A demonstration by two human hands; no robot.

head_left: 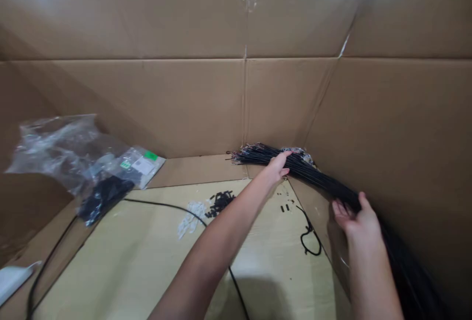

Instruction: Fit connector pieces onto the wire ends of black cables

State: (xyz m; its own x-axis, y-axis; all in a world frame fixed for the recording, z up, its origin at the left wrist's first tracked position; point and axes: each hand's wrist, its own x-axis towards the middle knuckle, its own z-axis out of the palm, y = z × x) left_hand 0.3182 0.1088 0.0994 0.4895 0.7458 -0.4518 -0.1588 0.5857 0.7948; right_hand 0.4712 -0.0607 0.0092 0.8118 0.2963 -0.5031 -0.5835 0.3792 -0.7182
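A thick bundle of black cables (317, 175) runs along the right cardboard wall, its loose wire ends fanned out toward the back. My left hand (279, 165) is closed round the bundle near those ends. Farther down its length, my right hand (356, 214) grips the same bundle, with the thumb on top and fingers at the side. The lower part of the bundle fades into shadow at bottom right. Behind my left hand, a patterned or crumpled item (302, 154) shows only partly.
Cardboard walls (165, 103) surround the pale tabletop (147, 246). Small black pieces (221, 203) and white pieces (192, 218) lie in piles mid-table. A looped black cord (311, 241) rests at right. Plastic bags (62, 148) sit at left; a black cable (162, 204) crosses the table.
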